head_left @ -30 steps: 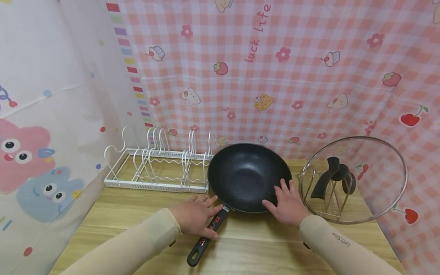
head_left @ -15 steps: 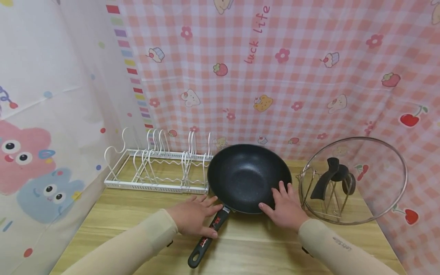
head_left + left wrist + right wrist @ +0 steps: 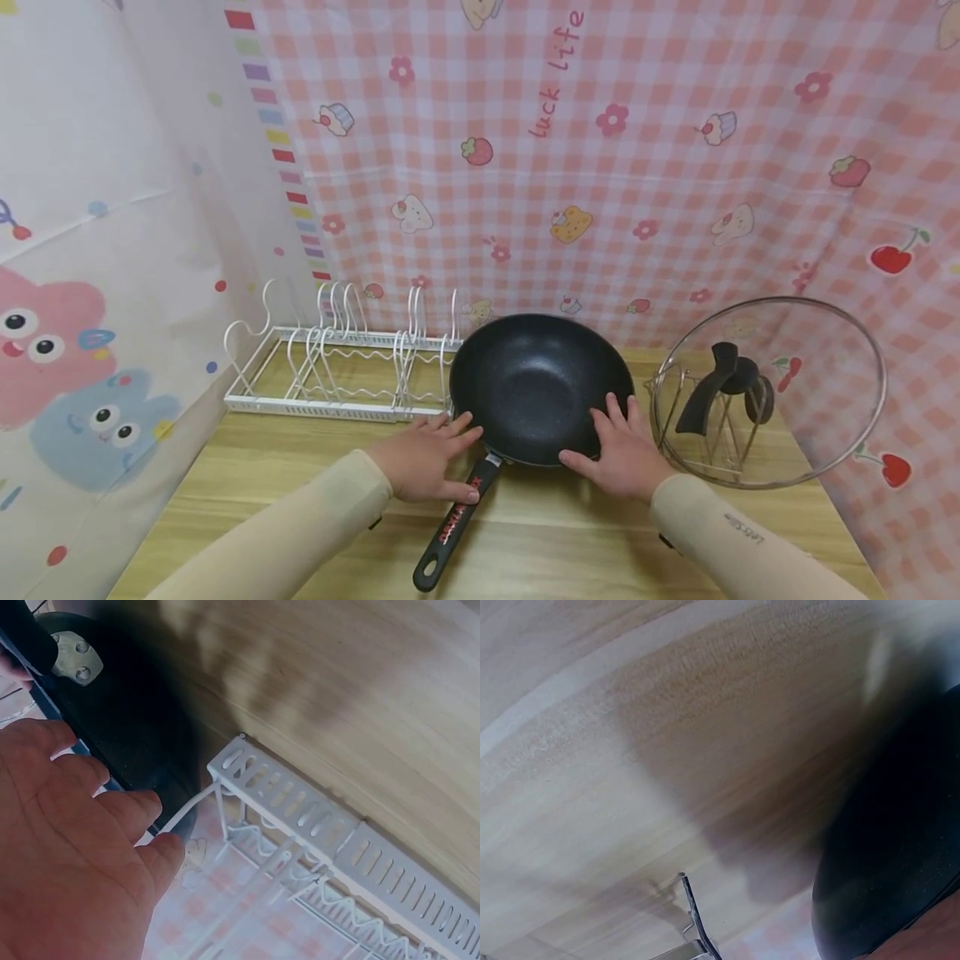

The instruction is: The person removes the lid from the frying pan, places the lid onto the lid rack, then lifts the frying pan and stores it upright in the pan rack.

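Note:
A black frying pan [image 3: 536,392] lies face up on the wooden table, its black handle [image 3: 453,533] with red lettering pointing toward the person. My left hand [image 3: 422,462] is spread at the pan's near left side, fingertips by the rim and thumb over the handle. In the left wrist view, the fingers of that hand [image 3: 75,847] lie along the pan's rim, with the riveted handle bracket [image 3: 77,658] beyond. On the near right rim rests my right hand [image 3: 626,454], fingers spread over the inner wall. The right wrist view shows the dark pan side [image 3: 900,840] and little of the hand.
A white wire rack [image 3: 341,408] with upright dividers stands left of the pan, close to its rim. At right, a glass lid [image 3: 840,392] with a steel rim and black knob [image 3: 708,392] leans in a small wire stand [image 3: 738,467]. Patterned cloth [image 3: 525,183] hangs behind.
The handle has swung slightly, its end shifting a little right and toward the person. My left fingers have moved slightly up along the rim, and my right thumb a little left.

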`<state>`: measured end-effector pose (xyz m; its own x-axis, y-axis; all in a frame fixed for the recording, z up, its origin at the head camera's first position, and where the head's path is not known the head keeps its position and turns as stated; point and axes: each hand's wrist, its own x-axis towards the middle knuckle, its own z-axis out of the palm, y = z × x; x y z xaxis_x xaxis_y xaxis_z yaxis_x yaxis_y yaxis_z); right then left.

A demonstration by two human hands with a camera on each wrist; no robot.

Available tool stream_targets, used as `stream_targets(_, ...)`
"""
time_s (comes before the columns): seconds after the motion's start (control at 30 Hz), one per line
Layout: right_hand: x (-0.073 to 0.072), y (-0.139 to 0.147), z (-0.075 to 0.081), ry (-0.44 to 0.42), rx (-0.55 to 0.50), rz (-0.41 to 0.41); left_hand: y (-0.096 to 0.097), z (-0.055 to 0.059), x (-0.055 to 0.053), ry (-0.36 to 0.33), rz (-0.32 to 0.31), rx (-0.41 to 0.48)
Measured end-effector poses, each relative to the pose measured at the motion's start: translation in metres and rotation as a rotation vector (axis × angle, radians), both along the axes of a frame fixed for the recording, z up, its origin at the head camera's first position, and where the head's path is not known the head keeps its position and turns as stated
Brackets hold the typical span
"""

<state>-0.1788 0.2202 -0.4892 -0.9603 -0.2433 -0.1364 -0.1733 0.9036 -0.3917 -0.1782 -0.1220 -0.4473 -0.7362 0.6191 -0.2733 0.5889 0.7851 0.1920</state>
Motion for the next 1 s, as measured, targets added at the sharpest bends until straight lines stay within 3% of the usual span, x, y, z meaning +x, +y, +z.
stream_targets(0.4, -0.004, 0.006, 0.002, 0.000, -0.009, 0.012, 0.005, -0.004, 0.005, 0.000, 0.019, -0.028)
stream_targets(0.63, -0.006, 0.011, -0.002, 0.048, -0.004, 0.022, 0.008, -0.004, 0.008, -0.019, 0.023, -0.005)
stream_targets(0.83, 0.000, 0.008, -0.006, 0.106, 0.011, 0.021, 0.008, -0.006, 0.003, -0.018, 0.041, 0.027)
stream_targets(1.0, 0.006, 0.002, -0.006, 0.097, -0.006, 0.011, 0.006, -0.010, -0.003, -0.022, 0.087, 0.034)
